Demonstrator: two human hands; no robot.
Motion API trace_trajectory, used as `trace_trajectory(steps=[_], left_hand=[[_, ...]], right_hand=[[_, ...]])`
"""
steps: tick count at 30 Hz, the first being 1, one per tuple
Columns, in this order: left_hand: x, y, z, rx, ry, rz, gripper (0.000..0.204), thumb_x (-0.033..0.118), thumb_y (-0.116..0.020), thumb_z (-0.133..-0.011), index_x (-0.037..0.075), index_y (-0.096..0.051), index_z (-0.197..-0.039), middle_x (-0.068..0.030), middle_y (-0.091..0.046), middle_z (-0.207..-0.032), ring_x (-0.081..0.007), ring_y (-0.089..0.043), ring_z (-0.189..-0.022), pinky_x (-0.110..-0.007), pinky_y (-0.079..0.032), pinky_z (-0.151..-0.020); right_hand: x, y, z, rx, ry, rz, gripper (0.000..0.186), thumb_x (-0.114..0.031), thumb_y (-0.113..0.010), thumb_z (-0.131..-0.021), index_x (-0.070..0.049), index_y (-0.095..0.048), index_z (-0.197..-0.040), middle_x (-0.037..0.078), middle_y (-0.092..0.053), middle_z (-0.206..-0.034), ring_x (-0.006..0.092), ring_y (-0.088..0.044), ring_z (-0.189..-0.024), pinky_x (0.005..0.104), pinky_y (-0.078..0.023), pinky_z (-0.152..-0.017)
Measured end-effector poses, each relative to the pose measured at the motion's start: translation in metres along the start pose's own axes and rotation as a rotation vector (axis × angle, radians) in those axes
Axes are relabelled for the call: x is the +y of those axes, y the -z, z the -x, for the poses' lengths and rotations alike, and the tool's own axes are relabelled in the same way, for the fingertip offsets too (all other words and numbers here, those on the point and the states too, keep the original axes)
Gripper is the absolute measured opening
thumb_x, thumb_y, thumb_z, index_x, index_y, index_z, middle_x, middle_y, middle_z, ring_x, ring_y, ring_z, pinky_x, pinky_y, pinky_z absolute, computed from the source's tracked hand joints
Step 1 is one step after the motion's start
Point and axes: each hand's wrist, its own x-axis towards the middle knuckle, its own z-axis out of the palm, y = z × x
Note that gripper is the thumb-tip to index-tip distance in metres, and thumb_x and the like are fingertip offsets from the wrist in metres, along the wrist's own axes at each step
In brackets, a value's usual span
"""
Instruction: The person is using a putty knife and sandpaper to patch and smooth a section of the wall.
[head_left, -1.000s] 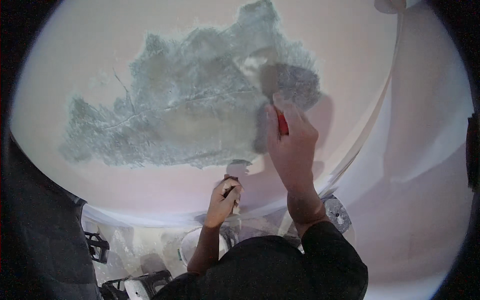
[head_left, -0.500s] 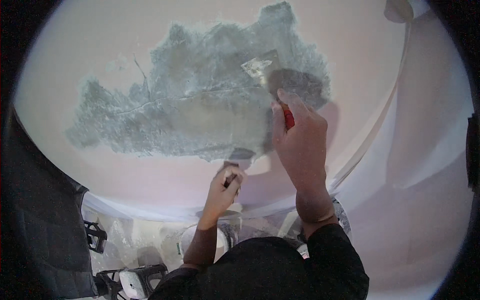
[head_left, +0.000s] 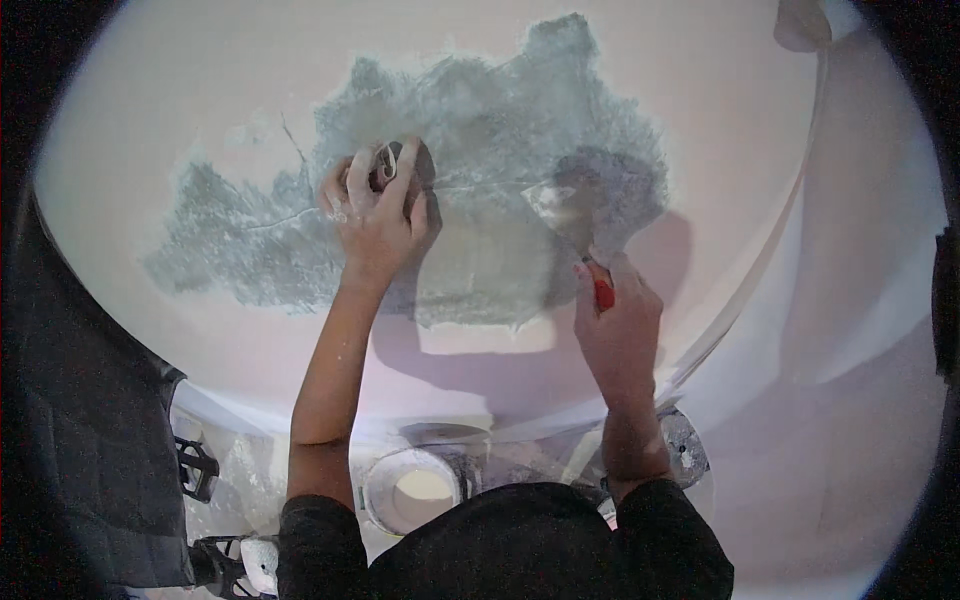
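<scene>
My right hand (head_left: 625,315) grips the red handle of a putty knife (head_left: 603,290). Its blade, smeared with pale filler, lies against the right part of a grey rough patch (head_left: 490,120) on a pale pinkish surface. Up at the patch's left-middle, my left hand (head_left: 375,225) is closed with bent fingers around a dark tool, apparently a second putty knife (head_left: 383,172); fingers hide most of it and I cannot see its blade. White smears mark that hand. A thin crack line crosses the patch between both hands.
A white bucket (head_left: 412,490) with pale material stands below, in front of my body. Black fabric (head_left: 90,430) hangs at the left, with black brackets (head_left: 197,470) beside it. White sheeting (head_left: 850,300) drapes down the right side.
My left hand has moved up and left from the patch's lower edge onto the patch. The right hand and its putty knife have shifted down and slightly right. The bucket now shows more fully.
</scene>
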Motion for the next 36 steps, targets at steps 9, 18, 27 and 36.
trace_trajectory(steps=[9, 18, 27, 36], left_hand=[[-0.008, -0.024, -0.006, 0.131, -0.189, -0.151, 0.045, 0.035, -0.053, -0.083, 0.028, -0.064, -0.127, -0.0036, -0.051, -0.131, -0.0286, -0.045, -0.118, -0.045, -0.028, -0.103], [-0.007, -0.026, -0.007, 0.125, -0.183, -0.167, 0.046, 0.034, -0.051, -0.080, 0.029, -0.066, -0.123, -0.0017, -0.054, -0.131, -0.0273, -0.043, -0.119, -0.045, -0.030, -0.099], [-0.007, -0.029, -0.006, 0.118, -0.182, -0.182, 0.047, 0.034, -0.049, -0.081, 0.027, -0.066, -0.124, -0.0036, -0.052, -0.134, -0.0294, -0.042, -0.120, -0.046, -0.031, -0.098], [-0.008, -0.030, -0.003, 0.144, -0.196, -0.216, 0.048, 0.042, -0.052, -0.080, 0.027, -0.066, -0.124, -0.0042, -0.051, -0.134, -0.0293, -0.043, -0.120, -0.046, -0.031, -0.098]], right_hand=[[0.018, -0.007, 0.024, 0.060, -0.115, -0.005, 0.015, -0.009, -0.069, -0.085, 0.001, -0.066, -0.096, 0.017, -0.068, -0.085, 0.0330, -0.068, -0.078, 0.0369, -0.053, -0.067], [0.029, -0.037, 0.037, 0.107, -0.039, -0.109, 0.019, -0.009, -0.068, -0.087, 0.001, -0.067, -0.104, 0.018, -0.068, -0.090, 0.0271, -0.070, -0.074, 0.0345, -0.055, -0.062], [0.037, -0.040, 0.023, 0.063, -0.032, -0.126, 0.021, -0.011, -0.071, -0.085, 0.000, -0.067, -0.102, 0.018, -0.069, -0.087, 0.0260, -0.071, -0.074, 0.0344, -0.055, -0.061], [0.031, -0.060, 0.021, 0.073, 0.052, -0.310, 0.023, -0.011, -0.075, -0.081, -0.002, -0.067, -0.100, 0.016, -0.071, -0.091, 0.0266, -0.071, -0.083, 0.0336, -0.056, -0.068]])
